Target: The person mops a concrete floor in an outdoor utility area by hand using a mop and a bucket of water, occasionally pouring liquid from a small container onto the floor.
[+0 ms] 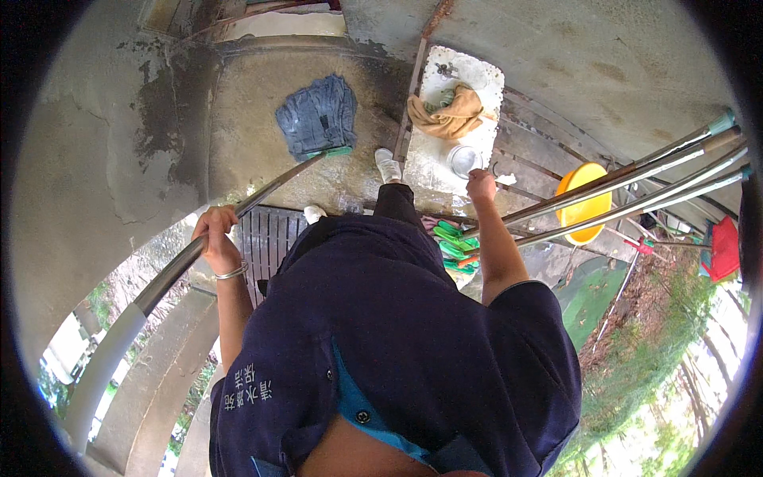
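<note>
My left hand (219,235) is closed around the metal handle of a mop (319,116). The handle slants from the lower left to a green mop clamp, and the blue-grey cloth mop head lies spread on the wet concrete floor. My right hand (481,186) is closed at the near right edge of a round metal pot (465,161); the fingers' exact hold is partly hidden. This pot is over a worn white slab (435,161). A tan cloth (456,116) lies crumpled farther up the slab, with something pale green beside it.
Several long metal poles (602,185) slant in from the right, past a yellow basin (581,203). Green gloves (450,238) lie beside my right forearm. A dark slatted grate (271,229) is near my feet. A red dustpan-like object (724,247) is at far right. Concrete walls flank the floor.
</note>
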The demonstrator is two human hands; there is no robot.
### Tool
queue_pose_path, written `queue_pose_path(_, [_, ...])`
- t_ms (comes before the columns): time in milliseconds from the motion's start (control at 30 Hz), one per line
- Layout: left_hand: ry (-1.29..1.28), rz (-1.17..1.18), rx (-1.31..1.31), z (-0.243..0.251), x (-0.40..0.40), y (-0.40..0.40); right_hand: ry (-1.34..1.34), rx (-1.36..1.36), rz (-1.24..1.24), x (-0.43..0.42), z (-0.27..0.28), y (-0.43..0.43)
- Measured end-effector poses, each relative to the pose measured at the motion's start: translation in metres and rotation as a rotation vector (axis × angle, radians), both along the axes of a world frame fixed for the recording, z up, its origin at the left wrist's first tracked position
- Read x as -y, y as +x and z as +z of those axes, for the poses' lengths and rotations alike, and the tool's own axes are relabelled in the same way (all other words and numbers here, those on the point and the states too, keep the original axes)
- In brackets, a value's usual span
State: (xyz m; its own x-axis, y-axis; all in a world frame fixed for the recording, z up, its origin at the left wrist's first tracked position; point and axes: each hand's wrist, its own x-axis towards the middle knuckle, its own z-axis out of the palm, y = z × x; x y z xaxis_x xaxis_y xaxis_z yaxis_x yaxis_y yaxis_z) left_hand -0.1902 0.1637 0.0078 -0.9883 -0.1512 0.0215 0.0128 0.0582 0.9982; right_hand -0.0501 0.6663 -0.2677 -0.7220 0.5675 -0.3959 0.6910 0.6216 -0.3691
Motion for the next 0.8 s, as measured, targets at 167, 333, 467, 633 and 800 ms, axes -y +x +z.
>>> queue_pose_path(167, [0.006, 0.001, -0.007, -0.001, 0.003, -0.003, -0.595, -0.019, -0.714, -0.014, 0.007, 0.011])
queue_pose_path(333, [0.026, -0.005, 0.005, -0.002, 0.005, -0.006, -0.654, -0.075, -0.764, -0.017, 0.029, 0.010])
queue_pose_path(467, [0.007, 0.022, -0.022, -0.003, 0.008, -0.003, -0.726, -0.187, -0.716, -0.009, 0.051, -0.014])
queue_pose_path(633, [-0.025, 0.054, -0.054, 0.003, 0.010, 0.013, -0.821, -0.299, -0.375, 0.048, 0.094, -0.088])
queue_pose_path(800, [-0.023, 0.082, -0.011, -0.005, 0.028, 0.045, -0.780, -0.176, 0.032, 0.136, 0.108, -0.170])
